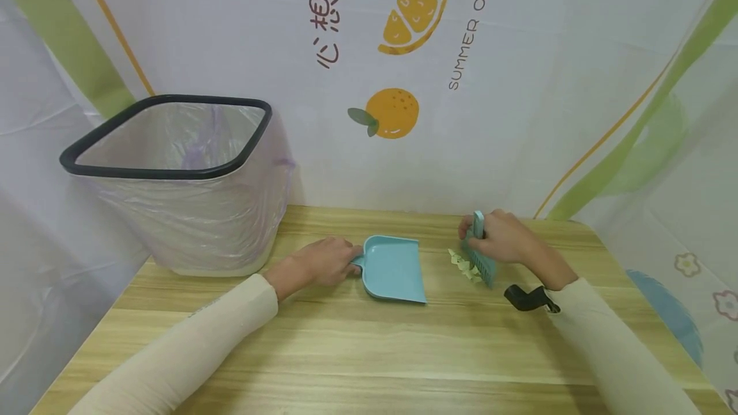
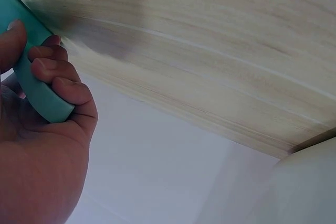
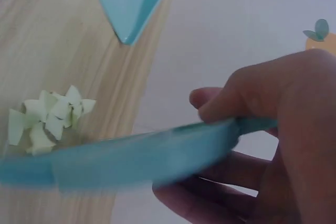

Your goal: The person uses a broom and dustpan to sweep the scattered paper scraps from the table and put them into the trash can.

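Sweeping seems in hand, the right hand (image 1: 503, 237) gripping the brush (image 1: 483, 266), the left hand (image 1: 328, 260) gripping the dustpan (image 1: 394, 271), scraps (image 1: 464, 266) at its three o'clock, the next stroke likely needing a push towards nine.

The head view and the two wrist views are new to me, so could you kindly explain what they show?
There is no machine here: a person works bare-handed. The wide picture comes from a camera on the head, looking forward and down; the other two come from cameras on each wrist. The left hand grips a blue dustpan. The right hand holds a blue brush beside pale scraps. These lie on a wooden table, with a lined bin at its back left.
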`<state>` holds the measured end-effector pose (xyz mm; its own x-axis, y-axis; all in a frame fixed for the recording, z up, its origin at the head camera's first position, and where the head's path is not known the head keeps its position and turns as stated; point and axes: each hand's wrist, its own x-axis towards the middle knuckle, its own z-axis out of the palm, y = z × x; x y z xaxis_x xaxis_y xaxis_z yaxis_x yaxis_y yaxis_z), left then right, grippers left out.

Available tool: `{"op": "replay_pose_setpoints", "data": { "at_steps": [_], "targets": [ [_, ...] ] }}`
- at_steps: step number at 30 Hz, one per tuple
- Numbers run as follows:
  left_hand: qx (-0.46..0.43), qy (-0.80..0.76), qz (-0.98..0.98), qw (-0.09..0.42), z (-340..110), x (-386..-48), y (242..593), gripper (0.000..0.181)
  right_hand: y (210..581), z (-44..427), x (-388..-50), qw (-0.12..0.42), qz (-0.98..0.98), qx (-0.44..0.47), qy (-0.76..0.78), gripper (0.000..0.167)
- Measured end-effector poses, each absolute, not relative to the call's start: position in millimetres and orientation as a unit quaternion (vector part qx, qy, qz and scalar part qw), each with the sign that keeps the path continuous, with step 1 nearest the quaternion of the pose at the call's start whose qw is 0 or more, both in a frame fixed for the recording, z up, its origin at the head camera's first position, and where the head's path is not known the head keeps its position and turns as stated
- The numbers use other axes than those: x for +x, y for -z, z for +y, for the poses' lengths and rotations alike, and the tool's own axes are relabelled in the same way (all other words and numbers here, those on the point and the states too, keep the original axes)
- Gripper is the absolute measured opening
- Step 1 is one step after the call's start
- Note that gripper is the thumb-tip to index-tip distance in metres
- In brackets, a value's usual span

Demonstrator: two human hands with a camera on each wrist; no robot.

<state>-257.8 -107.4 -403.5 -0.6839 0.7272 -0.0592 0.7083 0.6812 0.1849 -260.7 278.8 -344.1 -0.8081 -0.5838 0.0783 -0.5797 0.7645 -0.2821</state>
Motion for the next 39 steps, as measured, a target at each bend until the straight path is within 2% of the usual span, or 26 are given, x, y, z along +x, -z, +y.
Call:
{"op": "replay_pose_setpoints", "data": {
  "at_steps": [11,19,24,29,35,39],
  "targets": [
    [0.389,-0.079,0.915,0.073,-107,-258,405,0.021,343,280,-257,0.061,0.911,-0.355,0.2,0.033],
    [0.386,-0.078,0.916,0.076,-106,-258,404,0.021,344,283,-253,0.066,0.871,-0.439,0.208,0.036],
    [0.384,-0.087,0.916,0.081,-106,-258,402,0.018,340,286,-249,0.068,0.871,-0.436,0.217,0.038],
    [0.382,-0.093,0.916,0.087,-105,-258,399,0.016,335,289,-243,0.009,0.907,-0.385,0.169,0.024],
    [0.375,-0.083,0.919,0.087,-103,-258,398,0.016,334,288,-241,-0.016,0.938,-0.326,0.118,0.003],
    [0.372,-0.075,0.921,0.086,-101,-258,397,0.017,341,284,-242,-0.026,0.942,-0.318,0.099,0.007]
  ]
}}
